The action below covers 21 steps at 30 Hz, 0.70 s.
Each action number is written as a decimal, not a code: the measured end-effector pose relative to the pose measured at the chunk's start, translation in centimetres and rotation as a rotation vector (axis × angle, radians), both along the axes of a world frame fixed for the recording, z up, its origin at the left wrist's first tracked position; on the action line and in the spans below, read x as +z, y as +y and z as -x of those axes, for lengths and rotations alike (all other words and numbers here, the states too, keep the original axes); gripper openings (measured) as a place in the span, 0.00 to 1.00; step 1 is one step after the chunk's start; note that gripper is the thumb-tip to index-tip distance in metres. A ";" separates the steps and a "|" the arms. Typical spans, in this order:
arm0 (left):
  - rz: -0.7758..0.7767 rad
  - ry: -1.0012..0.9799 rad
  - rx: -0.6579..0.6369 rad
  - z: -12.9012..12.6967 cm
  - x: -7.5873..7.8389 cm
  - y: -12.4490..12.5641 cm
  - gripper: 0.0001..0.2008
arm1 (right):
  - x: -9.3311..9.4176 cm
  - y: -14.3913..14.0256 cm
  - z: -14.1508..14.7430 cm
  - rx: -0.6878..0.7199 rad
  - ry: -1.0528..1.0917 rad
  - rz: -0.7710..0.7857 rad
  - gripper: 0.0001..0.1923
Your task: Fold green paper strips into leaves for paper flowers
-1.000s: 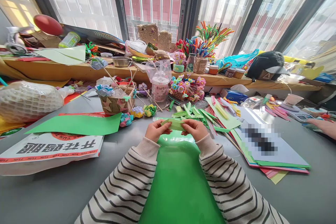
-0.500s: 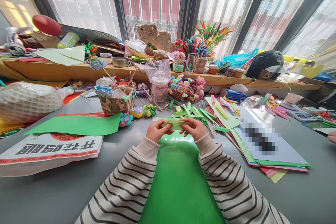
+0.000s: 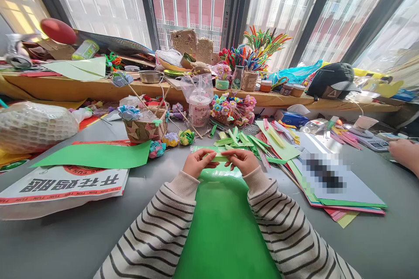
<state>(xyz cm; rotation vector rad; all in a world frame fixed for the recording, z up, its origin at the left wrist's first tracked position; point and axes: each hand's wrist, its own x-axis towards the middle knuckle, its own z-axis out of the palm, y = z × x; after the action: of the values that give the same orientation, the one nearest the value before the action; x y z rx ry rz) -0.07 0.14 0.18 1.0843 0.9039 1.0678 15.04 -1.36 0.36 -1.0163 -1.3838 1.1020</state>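
Between my two hands is a small light-green strip of paper, held over the far end of a glossy green sheet. My left hand pinches the strip's left end between thumb and fingers. At the other end, my right hand grips it the same way. Just beyond the hands lies a loose pile of green paper strips. Folded paper flowers sit on the table to the far left of my hands.
A green paper sheet rests on a printed bag at left. On the right is a stack of coloured paper. A woven basket and a lidded cup stand behind. Another person's hand is at the right edge.
My fingers have closed further over the strip, and less of it shows. The other person's hand has come farther into view at the right edge.
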 end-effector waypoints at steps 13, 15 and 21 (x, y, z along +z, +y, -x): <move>-0.087 0.067 0.040 0.2 -0.3 0.0 0.15 | -0.2 0.2 0.1 -0.005 0.011 0.123 0.15; -0.085 0.078 0.027 0.1 -0.2 -0.1 0.15 | -0.2 0.3 0.1 -0.024 0.016 0.121 0.15; -0.069 0.079 0.013 -0.1 -0.1 -0.1 0.16 | -0.3 0.3 -0.1 -0.066 -0.030 0.090 0.14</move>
<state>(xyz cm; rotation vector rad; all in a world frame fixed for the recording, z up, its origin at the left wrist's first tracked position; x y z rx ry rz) 0.06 0.02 0.11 1.1862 0.9436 1.0804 15.09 -1.03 0.04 -1.1398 -1.3252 1.1118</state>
